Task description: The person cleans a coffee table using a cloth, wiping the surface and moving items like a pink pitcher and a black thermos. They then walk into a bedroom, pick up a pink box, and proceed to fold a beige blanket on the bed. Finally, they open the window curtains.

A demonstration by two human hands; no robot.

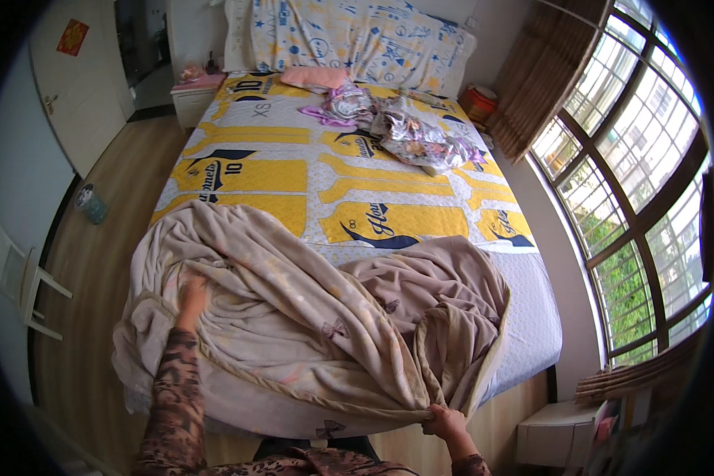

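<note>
A beige-pink plush blanket [273, 321] with butterfly prints and tan edging lies bunched across the foot of the bed. On its left part rests my left hand [192, 297], pressed among the folds; whether its fingers grip the cloth is hard to see. My right hand [444, 421] is closed on the blanket's tan edging at the bed's near side. Beyond the blanket spreads a yellow and white sheet [392, 220] with jersey prints. A crumpled floral silky cloth [410, 134] lies on the sheet farther up, near a pink pillow [314, 77].
A patterned cloth [357, 41] covers the head end. A bedside table [193, 101] stands at the back left, a bin [91, 205] and a white stool [35, 297] at the left. A barred window [630, 178] is at the right, a white cabinet [553, 434] at the lower right.
</note>
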